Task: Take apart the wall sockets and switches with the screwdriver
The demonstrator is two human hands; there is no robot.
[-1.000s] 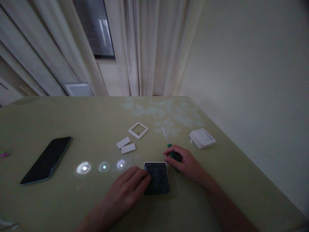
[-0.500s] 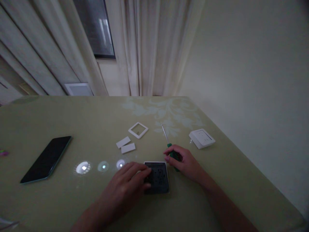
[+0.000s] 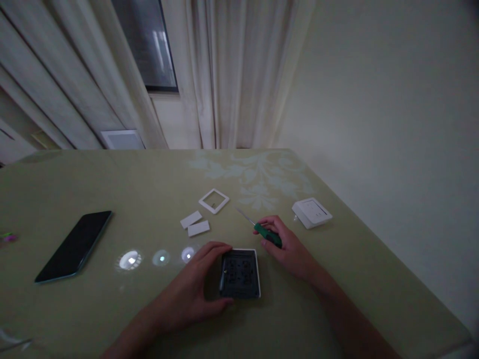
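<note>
My left hand (image 3: 200, 281) grips a black-faced wall switch unit with a white edge (image 3: 241, 274), fingers at its far side and thumb at its near side. A small bright spot shows near the unit's left side, too small to name. In my right hand (image 3: 286, 247) is a screwdriver with a green handle (image 3: 267, 234). Its metal shaft points forward and to the left, above the table and apart from the unit. Beyond the hands lie two white rectangular plates (image 3: 198, 228), partly overlapping, and a white square frame (image 3: 221, 205).
A white wall socket (image 3: 314, 213) sits at the right of the green table (image 3: 149, 184). A dark tablet or phone (image 3: 75, 247) lies at the left. The wall (image 3: 392, 149) runs along the right edge, and curtains (image 3: 247, 75) hang behind.
My left hand has shifted from over the black face to around the unit's left side. The screwdriver has turned, its tip swinging left and toward me.
</note>
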